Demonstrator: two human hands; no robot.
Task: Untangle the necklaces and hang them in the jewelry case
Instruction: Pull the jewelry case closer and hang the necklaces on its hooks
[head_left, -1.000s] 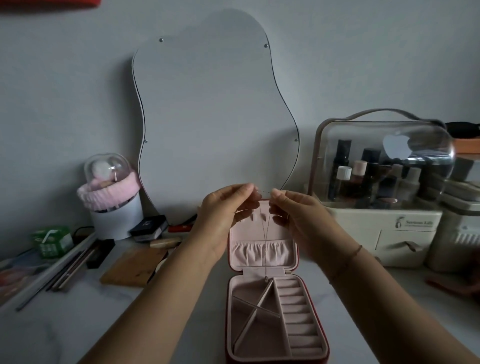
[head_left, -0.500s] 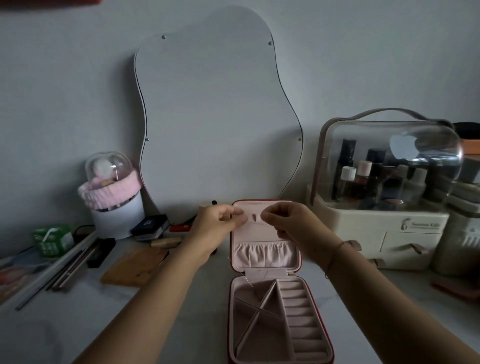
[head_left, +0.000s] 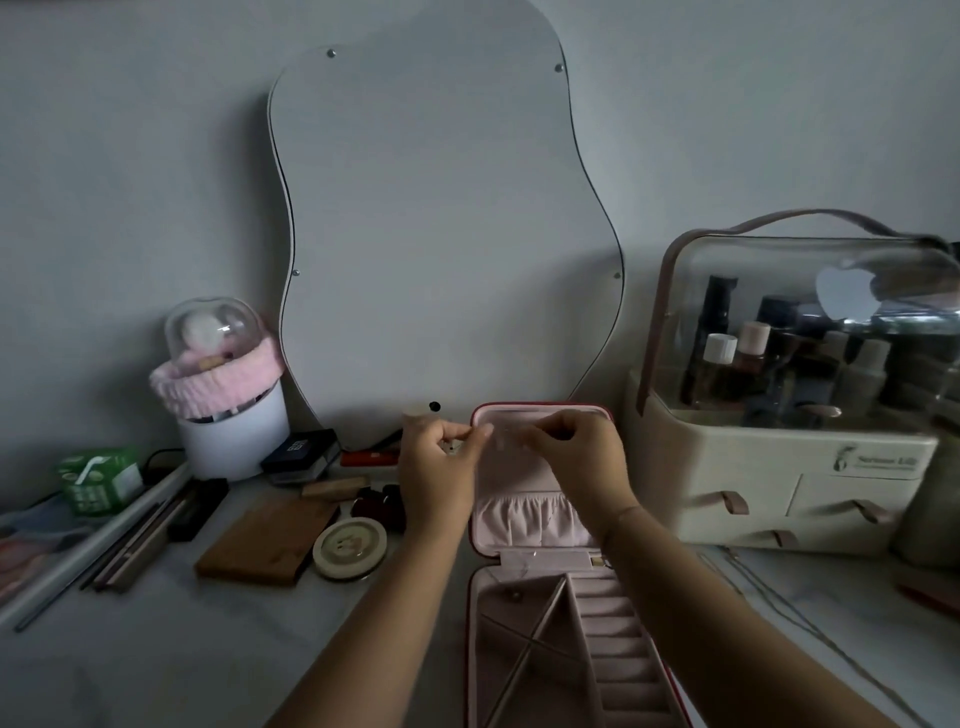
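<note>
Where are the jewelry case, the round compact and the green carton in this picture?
jewelry case (head_left: 506, 522), head view, on the pink gathered pocket inside its open lid.
round compact (head_left: 350, 548), head view, on the middle of its top.
green carton (head_left: 101, 480), head view, on its front face.

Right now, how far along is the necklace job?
Done: red jewelry case with pink lining stands open. In hand: left-hand grip and right-hand grip pinch a thin chain at the lid's top. Left: hooking it, plus seemingly another chain on the marble table.
</note>
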